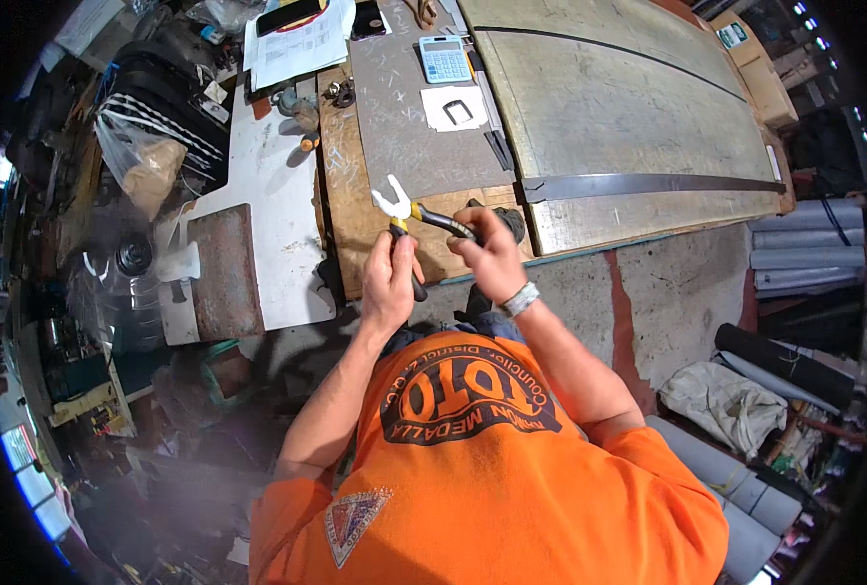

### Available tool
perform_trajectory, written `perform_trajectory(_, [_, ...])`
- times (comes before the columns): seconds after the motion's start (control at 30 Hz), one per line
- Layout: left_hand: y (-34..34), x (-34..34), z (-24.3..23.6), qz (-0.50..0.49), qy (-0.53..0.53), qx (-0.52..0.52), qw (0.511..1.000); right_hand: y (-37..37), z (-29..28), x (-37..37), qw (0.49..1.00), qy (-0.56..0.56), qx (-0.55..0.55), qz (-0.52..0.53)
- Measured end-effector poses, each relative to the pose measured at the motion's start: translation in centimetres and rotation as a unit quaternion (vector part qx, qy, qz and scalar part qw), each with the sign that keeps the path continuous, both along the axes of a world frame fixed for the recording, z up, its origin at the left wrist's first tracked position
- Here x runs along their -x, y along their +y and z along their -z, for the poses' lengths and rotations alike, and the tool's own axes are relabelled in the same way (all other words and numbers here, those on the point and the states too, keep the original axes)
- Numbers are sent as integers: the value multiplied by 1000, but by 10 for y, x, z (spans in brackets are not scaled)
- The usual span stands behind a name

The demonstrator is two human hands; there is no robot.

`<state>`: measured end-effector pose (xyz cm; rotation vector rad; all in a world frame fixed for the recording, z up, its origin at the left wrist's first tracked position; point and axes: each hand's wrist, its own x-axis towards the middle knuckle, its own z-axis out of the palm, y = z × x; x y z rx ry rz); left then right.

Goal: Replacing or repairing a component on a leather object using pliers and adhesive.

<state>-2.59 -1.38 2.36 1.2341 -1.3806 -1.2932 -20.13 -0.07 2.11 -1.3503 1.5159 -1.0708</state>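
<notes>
Both my hands are on one pair of pliers (392,202), held over the near edge of the workbench with its jaws pointing away from me. Its handles are black and yellow and stand wide apart; the jaws look bright in the light. My left hand (390,285) is closed around one handle, whose end shows below the fingers. The other handle runs to the right into my right hand (493,257), which grips it near its end. Just right of that hand, a dark lumpy object (510,224) lies on the wooden edge.
Beyond the pliers is a grey marked board (394,127) with a light blue calculator (444,60) and a white paper (441,109) bearing a black bracket-shaped piece. Metal sheets (638,117) cover the right side. A rusty plate (225,273) lies left; rolls (809,244) are stacked at right.
</notes>
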Motion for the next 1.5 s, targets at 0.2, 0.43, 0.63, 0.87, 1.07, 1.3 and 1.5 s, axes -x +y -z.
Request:
perform_trajectory(0.2, [4,-10,0,20,-4,0,1000,-1,-7,7,987,-122,-93,-54])
perform_trajectory(0.43, [4,-14,-3,44,1,13,999,0,-6,12,992,-43,-70,-100])
perform_trajectory(0.63, [1,-14,2,44,-1,-10,999,15,-15,-2,987,25,-28,-158])
perform_trajectory(0.87, [5,-10,1,55,19,-11,998,17,-15,0,979,-71,-157,-113])
perform_trajectory(1.07, [3,-13,3,45,1,-25,999,17,-16,-6,968,-116,-143,-169])
perform_trajectory(1.3, [-13,-26,23,88,-39,-61,994,-3,54,55,964,259,55,24])
perform_trajectory(1.5, [-17,-26,29,96,-9,-96,991,-14,102,52,888,457,39,35])
